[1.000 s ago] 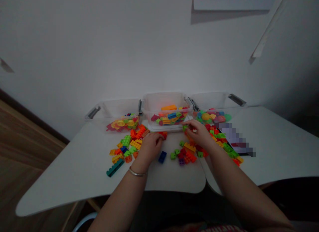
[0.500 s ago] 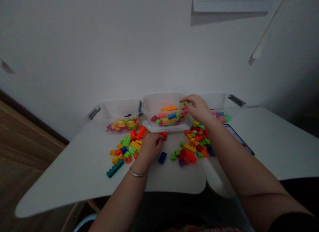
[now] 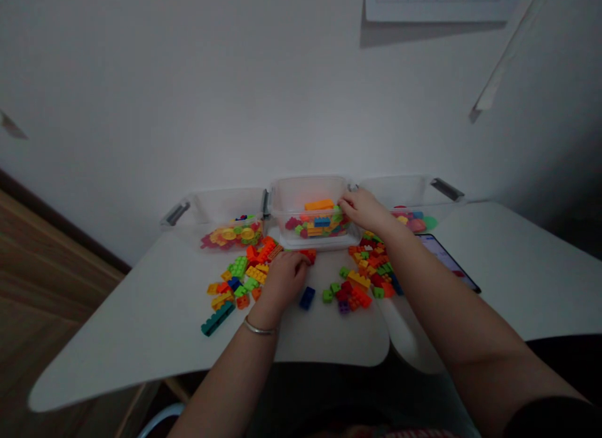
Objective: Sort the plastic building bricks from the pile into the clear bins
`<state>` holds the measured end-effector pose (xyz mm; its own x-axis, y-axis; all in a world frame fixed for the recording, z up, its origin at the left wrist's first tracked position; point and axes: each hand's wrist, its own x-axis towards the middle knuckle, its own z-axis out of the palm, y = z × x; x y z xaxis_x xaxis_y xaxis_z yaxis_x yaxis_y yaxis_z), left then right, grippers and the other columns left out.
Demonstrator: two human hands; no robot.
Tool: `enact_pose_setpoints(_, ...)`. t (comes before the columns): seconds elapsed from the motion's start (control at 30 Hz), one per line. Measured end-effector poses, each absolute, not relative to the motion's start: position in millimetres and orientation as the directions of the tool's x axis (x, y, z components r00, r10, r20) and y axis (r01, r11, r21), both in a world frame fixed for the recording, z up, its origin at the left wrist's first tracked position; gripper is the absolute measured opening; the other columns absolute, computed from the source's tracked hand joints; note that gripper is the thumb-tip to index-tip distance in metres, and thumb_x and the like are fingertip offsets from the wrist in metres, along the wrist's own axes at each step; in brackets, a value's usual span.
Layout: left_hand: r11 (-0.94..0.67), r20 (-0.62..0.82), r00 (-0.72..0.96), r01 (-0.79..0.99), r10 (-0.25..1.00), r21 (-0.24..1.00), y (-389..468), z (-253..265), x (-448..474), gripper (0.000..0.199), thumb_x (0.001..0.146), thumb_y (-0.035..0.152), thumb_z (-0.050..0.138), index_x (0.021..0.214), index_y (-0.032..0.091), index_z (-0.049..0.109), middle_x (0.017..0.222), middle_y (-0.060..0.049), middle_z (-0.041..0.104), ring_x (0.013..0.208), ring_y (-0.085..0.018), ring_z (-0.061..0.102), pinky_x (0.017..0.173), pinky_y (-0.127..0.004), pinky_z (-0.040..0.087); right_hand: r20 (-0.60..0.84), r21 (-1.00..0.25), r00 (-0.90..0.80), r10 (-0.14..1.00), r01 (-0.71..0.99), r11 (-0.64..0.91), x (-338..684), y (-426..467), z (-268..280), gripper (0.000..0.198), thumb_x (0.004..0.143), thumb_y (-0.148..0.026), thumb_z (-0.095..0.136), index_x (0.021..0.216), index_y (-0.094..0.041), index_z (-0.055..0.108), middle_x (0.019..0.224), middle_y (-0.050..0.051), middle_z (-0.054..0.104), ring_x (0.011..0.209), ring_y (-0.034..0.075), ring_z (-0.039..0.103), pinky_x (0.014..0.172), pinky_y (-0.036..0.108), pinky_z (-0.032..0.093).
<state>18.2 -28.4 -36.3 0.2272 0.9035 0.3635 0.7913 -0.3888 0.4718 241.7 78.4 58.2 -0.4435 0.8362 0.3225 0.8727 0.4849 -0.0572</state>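
Note:
My left hand (image 3: 283, 276) rests on the table among loose toy building bricks, its fingers loosely bent and thumb a little apart. Its fingertips lie against red bricks (image 3: 309, 255), partly hidden behind them. At the right rim of the middle clear plastic box (image 3: 305, 182), my right hand (image 3: 363, 209) reaches inside with bent fingers. A light green brick (image 3: 336, 211) lies just by those fingertips and does not look gripped. On the pile in that box are an orange brick (image 3: 318, 204) and a blue brick (image 3: 322, 222).
A left clear box (image 3: 228, 199) holds yellow and red pieces; a right clear box (image 3: 399, 188) stands behind my right wrist. Bricks lie in a left heap (image 3: 239, 266) and a right heap (image 3: 360, 281). A dark blue brick (image 3: 307, 298) sits between them. A phone (image 3: 446, 259) is at right.
My right hand has moved slightly lower at the box rim, its fingers drawn in. The green brick now shows lower in the box, and the blue brick lies more level. My left hand is unmoved.

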Motion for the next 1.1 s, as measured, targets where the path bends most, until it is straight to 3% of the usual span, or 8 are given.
enact_pose_setpoints(0.1,-0.386,0.359,0.227,0.793,0.905,0.471,-28,-36,18,0.020,0.085,0.012,0.052,0.086,0.018,0.071,0.089,-0.006,0.073,0.091,-0.024,0.062,0.087,-0.040,0.047,0.354,-0.044,-0.466,0.811,0.858,0.512,243,80,55,0.039,0.097,-0.023,0.035,0.087,-0.014,0.072,0.092,0.012,0.074,0.084,0.024,0.063,0.082,0.035,0.041)
enact_pose_setpoints(0.27,-0.385,0.356,0.229,0.795,0.906,0.468,-27,-36,18,0.020,0.085,0.013,0.052,0.086,0.018,0.071,0.089,-0.005,0.073,0.090,-0.024,0.062,0.086,-0.039,0.048,0.468,-0.151,-0.485,0.739,0.780,0.607,247,81,43,0.037,0.098,-0.028,0.037,0.106,-0.017,0.071,0.106,0.009,0.074,0.098,0.024,0.063,0.091,0.037,0.042)
enact_pose_setpoints(0.4,-0.385,0.356,0.230,0.798,0.906,0.465,-27,-37,19,0.020,0.085,0.012,0.053,0.086,0.018,0.071,0.089,-0.006,0.073,0.089,-0.024,0.063,0.085,-0.039,0.048,0.563,-0.205,-0.471,0.679,0.717,0.667,247,78,37,0.033,0.095,-0.029,0.042,0.107,-0.017,0.070,0.110,0.009,0.072,0.106,0.025,0.061,0.098,0.042,0.041)
enact_pose_setpoints(0.67,-0.381,0.358,0.225,0.803,0.906,0.458,-28,-35,21,0.020,0.084,0.012,0.053,0.087,0.018,0.072,0.089,-0.006,0.073,0.092,-0.024,0.063,0.086,-0.039,0.048,0.748,-0.329,-0.302,0.591,0.605,0.725,255,47,42,0.025,0.091,-0.027,0.049,0.105,-0.021,0.069,0.107,0.009,0.071,0.103,0.024,0.062,0.095,0.041,0.046)
enact_pose_setpoints(0.73,-0.373,0.344,0.224,0.804,0.912,0.464,-29,-34,22,0.020,0.085,0.012,0.053,0.087,0.018,0.072,0.091,-0.006,0.074,0.092,-0.025,0.062,0.086,-0.039,0.048,0.708,-0.396,-0.298,0.640,0.583,0.710,257,37,41,0.023,0.090,-0.026,0.051,0.102,-0.021,0.070,0.102,0.008,0.072,0.095,0.022,0.064,0.088,0.038,0.049)
enact_pose_setpoints(0.83,-0.367,0.335,0.223,0.802,0.916,0.471,-30,-31,23,0.020,0.085,0.013,0.052,0.087,0.018,0.072,0.092,-0.006,0.074,0.092,-0.024,0.062,0.088,-0.039,0.047,0.527,-0.459,-0.420,0.739,0.591,0.663,262,23,36,0.019,0.089,-0.025,0.055,0.098,-0.021,0.071,0.099,0.006,0.072,0.089,0.020,0.066,0.081,0.034,0.051)
enact_pose_setpoints(1.0,-0.363,0.333,0.220,0.807,0.917,0.466,-31,-29,24,0.020,0.085,0.013,0.052,0.087,0.018,0.071,0.091,-0.006,0.073,0.092,-0.024,0.062,0.087,-0.039,0.047,0.124,-0.347,-0.527,0.841,0.771,0.534,273,6,19,0.014,0.080,-0.026,0.068,0.093,-0.023,0.073,0.098,0.006,0.073,0.092,0.023,0.067,0.082,0.035,0.051)
enact_pose_setpoints(1.1,-0.359,0.330,0.218,0.808,0.919,0.467,-30,-30,24,0.021,0.084,0.012,0.052,0.086,0.018,0.072,0.091,-0.006,0.074,0.091,-0.024,0.062,0.087,-0.039,0.048,-0.006,-0.295,-0.516,0.856,0.819,0.492,277,-1,11,0.014,0.075,-0.022,0.071,0.089,-0.024,0.074,0.096,0.006,0.073,0.089,0.023,0.067,0.079,0.034,0.052)
